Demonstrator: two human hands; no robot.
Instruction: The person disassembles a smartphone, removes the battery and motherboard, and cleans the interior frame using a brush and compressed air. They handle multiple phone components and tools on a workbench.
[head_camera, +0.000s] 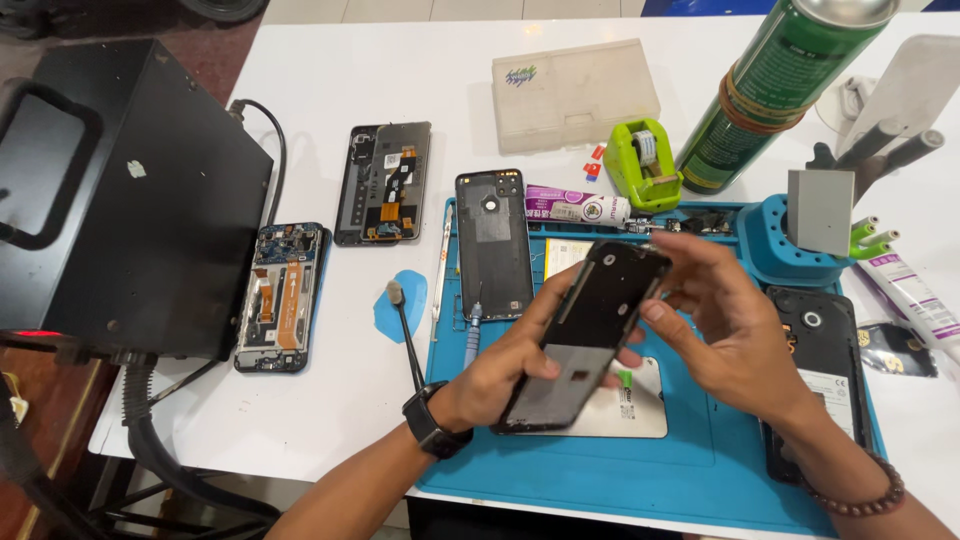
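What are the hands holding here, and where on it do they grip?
Both hold one dark phone frame: the left hand grips its lower long edges, the right hand pinches its upper right edge.

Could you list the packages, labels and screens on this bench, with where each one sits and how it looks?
Spray can: back right, tall, green, printed label.
Glue tube: behind the blue mat, white and purple.
Second tube: right edge, white with purple print.
Plastic box: back centre, flat, cloudy white, small sticker.
White label: on the dark phone at right.
No lit screens.
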